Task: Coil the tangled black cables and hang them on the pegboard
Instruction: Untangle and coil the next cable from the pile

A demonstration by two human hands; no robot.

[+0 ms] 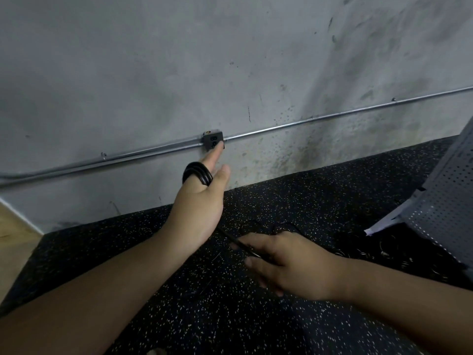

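My left hand (202,201) is raised toward the wall with its fingers straight, and several turns of black cable (197,173) are wound round them. Lower right, my right hand (279,262) pinches a stretch of the same black cable (230,237), which runs up toward the left hand. More tangled black cable (358,249) lies on the dark speckled floor to the right. A grey perforated pegboard (440,208) leans at the right edge.
A grey concrete wall (179,73) stands ahead with a metal conduit pipe (332,115) and a small socket box (213,140) on it. The black speckled rubber floor (230,316) fills the lower view; a strip of wooden floor (12,234) shows at the left.
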